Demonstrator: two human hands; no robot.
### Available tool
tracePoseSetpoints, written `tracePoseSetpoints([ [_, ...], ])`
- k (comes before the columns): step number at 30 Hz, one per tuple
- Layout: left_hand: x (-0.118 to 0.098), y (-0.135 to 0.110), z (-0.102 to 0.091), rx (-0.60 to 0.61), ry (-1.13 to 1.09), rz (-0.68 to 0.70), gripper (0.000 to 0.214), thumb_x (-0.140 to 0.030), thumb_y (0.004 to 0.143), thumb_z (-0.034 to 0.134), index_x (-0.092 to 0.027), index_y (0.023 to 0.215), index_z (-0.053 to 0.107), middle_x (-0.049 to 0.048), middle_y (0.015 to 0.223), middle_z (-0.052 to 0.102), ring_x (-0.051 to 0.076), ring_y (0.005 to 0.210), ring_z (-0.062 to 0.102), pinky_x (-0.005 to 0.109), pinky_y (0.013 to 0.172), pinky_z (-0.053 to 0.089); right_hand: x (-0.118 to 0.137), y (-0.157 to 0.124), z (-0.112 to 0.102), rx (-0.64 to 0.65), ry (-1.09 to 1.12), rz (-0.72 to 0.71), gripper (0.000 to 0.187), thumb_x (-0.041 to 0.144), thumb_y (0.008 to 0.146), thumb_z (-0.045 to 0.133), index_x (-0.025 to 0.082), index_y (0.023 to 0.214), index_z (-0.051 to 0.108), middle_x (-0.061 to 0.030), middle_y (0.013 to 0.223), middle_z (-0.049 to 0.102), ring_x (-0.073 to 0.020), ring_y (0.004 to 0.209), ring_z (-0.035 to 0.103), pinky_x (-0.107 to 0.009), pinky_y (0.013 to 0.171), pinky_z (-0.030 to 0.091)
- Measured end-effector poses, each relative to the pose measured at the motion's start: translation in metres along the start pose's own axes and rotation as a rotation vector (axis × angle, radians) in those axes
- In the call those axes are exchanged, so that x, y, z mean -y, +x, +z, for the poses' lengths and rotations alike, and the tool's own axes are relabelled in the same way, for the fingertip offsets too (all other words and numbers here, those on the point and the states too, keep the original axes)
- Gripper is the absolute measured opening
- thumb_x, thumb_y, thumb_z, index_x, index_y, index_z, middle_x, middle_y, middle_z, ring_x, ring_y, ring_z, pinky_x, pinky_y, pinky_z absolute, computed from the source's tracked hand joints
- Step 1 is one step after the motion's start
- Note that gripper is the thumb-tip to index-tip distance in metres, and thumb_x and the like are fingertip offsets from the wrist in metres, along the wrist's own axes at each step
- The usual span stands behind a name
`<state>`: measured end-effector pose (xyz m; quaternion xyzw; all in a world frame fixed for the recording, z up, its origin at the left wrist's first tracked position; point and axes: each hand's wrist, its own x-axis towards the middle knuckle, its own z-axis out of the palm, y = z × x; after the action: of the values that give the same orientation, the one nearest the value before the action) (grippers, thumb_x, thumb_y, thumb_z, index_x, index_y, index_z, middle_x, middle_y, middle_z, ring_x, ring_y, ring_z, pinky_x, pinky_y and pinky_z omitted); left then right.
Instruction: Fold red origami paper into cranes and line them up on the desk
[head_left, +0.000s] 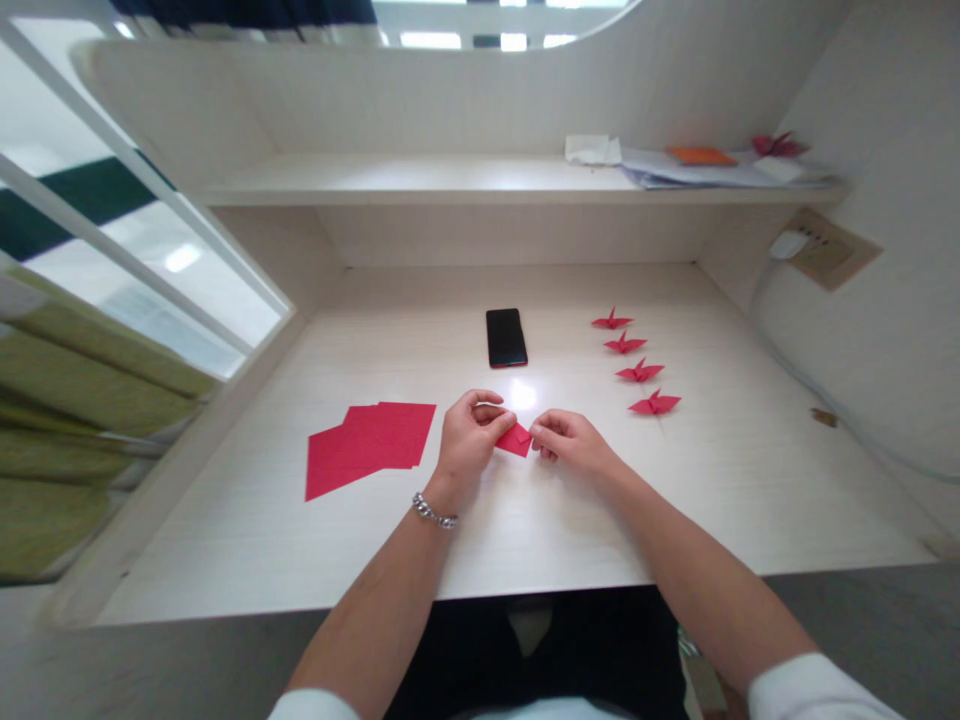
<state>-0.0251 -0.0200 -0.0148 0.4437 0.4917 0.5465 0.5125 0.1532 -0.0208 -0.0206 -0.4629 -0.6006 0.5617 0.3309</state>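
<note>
A small folded piece of red paper (514,440) is between my two hands, just above or on the desk. My left hand (474,428) pinches its left part between thumb and fingers. The fingers of my right hand (568,438) are closed together at the paper's right corner, with thumb and forefinger meeting its edge. Several flat red paper sheets (375,440) lie overlapping to the left of my left hand. In a slanting row to the right of my right hand stand several red paper cranes (639,372).
A black phone (507,337) lies beyond my hands. Papers (645,172), an orange packet (701,156) and a red folded paper piece (780,146) sit on the shelf (420,175). A cable (787,370) runs from the wall socket (836,250). The desk's front edge (225,615) is close to me.
</note>
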Motion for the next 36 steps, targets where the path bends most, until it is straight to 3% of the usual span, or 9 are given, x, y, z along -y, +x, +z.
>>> tracePoseSetpoints([
  [5, 0.0009, -0.0006, 0.0024, 0.016, -0.003, -0.004, 0.039, -0.025, 0.061, 0.081, -0.015, 0.091, 0.057, 0.0023, 0.069, 0.069, 0.015, 0.062, 0.066, 0.025, 0.059, 0.051, 0.0016, -0.0034, 0.0023, -0.032, -0.17, -0.084, 0.018, 0.032, 0.083, 0.054, 0.018, 0.072, 0.055, 0.0026, 0.062, 0.054, -0.0108, 0.057, 0.047, -0.023, 0.054, 0.035],
  [11, 0.0006, -0.0037, 0.0056, 0.046, 0.002, -0.021, 0.038, -0.025, 0.061, 0.08, -0.016, 0.09, 0.057, 0.0015, 0.068, 0.069, 0.015, 0.062, 0.066, 0.024, 0.059, 0.051, 0.0033, -0.0027, 0.0036, -0.014, -0.116, -0.068, 0.02, 0.037, 0.084, 0.055, 0.018, 0.079, 0.058, 0.0024, 0.065, 0.055, -0.0117, 0.059, 0.048, -0.024, 0.056, 0.036],
  [15, -0.0015, -0.0063, 0.0094, 0.074, -0.034, -0.073, 0.038, -0.024, 0.06, 0.08, -0.016, 0.09, 0.058, 0.0008, 0.065, 0.068, 0.013, 0.056, 0.063, 0.022, 0.055, 0.048, 0.0031, -0.0017, 0.0048, -0.039, -0.158, -0.095, 0.019, 0.034, 0.083, 0.055, 0.018, 0.073, 0.057, 0.0028, 0.064, 0.053, -0.0116, 0.06, 0.046, -0.024, 0.057, 0.034],
  [23, -0.002, -0.0013, 0.0083, 0.124, -0.094, -0.099, 0.041, -0.036, 0.07, 0.073, -0.014, 0.102, 0.062, 0.0051, 0.072, 0.07, 0.015, 0.062, 0.064, 0.025, 0.059, 0.051, 0.0008, -0.0017, 0.0036, -0.05, -0.066, -0.096, 0.017, 0.033, 0.081, 0.057, 0.017, 0.073, 0.057, 0.0028, 0.063, 0.054, -0.0117, 0.059, 0.047, -0.024, 0.057, 0.035],
  [27, 0.0003, -0.0023, 0.0068, 0.17, -0.005, -0.056, 0.039, -0.028, 0.066, 0.078, -0.014, 0.099, 0.062, 0.0039, 0.072, 0.07, 0.015, 0.063, 0.065, 0.025, 0.061, 0.051, -0.0012, -0.0006, 0.0033, -0.066, -0.105, -0.088, 0.017, 0.033, 0.081, 0.057, 0.017, 0.073, 0.058, 0.0027, 0.063, 0.054, -0.0117, 0.059, 0.047, -0.024, 0.056, 0.035],
  [36, 0.0027, -0.0048, 0.0089, 0.105, -0.04, -0.026, 0.038, -0.023, 0.062, 0.079, -0.017, 0.091, 0.057, 0.0013, 0.07, 0.069, 0.014, 0.062, 0.064, 0.024, 0.06, 0.049, 0.0022, -0.003, 0.0045, -0.08, -0.17, -0.113, 0.02, 0.034, 0.082, 0.056, 0.018, 0.072, 0.06, 0.0018, 0.065, 0.056, -0.0119, 0.061, 0.048, -0.023, 0.056, 0.036],
])
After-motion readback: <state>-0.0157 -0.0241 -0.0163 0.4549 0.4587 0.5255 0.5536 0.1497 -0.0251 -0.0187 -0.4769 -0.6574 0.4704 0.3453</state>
